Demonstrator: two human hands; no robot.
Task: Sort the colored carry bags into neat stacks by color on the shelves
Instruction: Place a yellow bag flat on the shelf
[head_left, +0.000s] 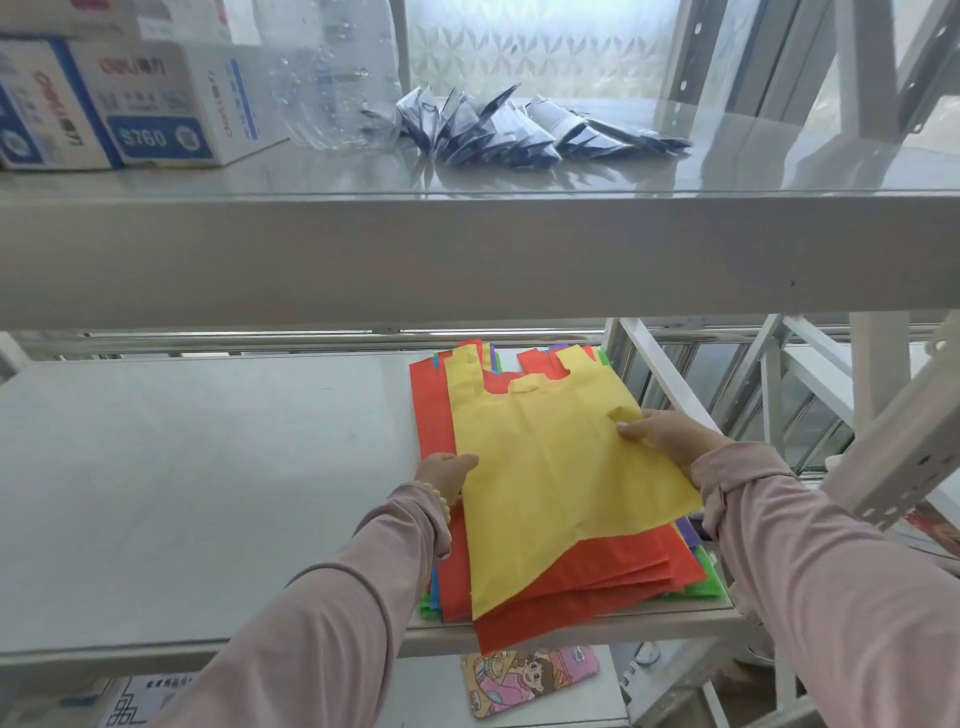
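**Both hands on the top yellow bag**

A yellow carry bag (561, 467) lies on top of a mixed pile of bags, skewed so that its bottom left corner points toward the front edge of the middle shelf (208, 467). The pile sits at the right end of that shelf, close to the metal upright.

The left hand (447, 475) grips the yellow bag at its left edge, with the thumb lying on top of the fabric and the other fingers hidden under it. The right hand (665, 436) pinches the bag's right edge, where a small fold of fabric is turned up by the thumb. Both arms wear pale pink sleeves (337, 597).

Under the yellow bag are several red bags (597, 587), whose lower corners hang over the front lip of the shelf. A green bag (709, 577), a purple bag (688, 530) and a blue bag (434, 582) show as thin edges lower in the pile.

On the upper shelf (467, 249) stand white and blue cardboard boxes (156, 104) at the left, a clear plastic bottle (337, 78) beside them, and a heap of dark foil packets (519, 130) to its right. Below the middle shelf, a cartoon-printed flat item (530, 680) is partly visible.
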